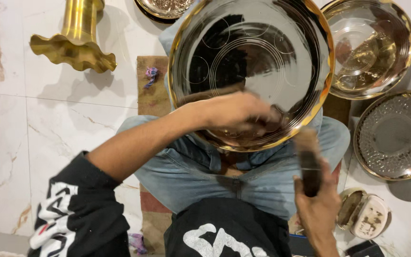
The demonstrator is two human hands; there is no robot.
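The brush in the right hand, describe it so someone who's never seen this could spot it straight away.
Start at the big shiny round plate over the person's lap, steadied by the left hand. Just below its lower right rim, the right hand grips a dark-handled brush with pale bristles pointing up. It is the only long, dull thing among round gleaming dishes.

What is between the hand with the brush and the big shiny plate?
In the head view, only the brush lies between: the right hand grips its dark handle, and its blurred bristles reach up to the rim of the big shiny plate.

plates (pixel 243 52): 4 | brass stand (pixel 74 40): 1 | brush (pixel 308 162): 1 | tin (pixel 363 213): 1
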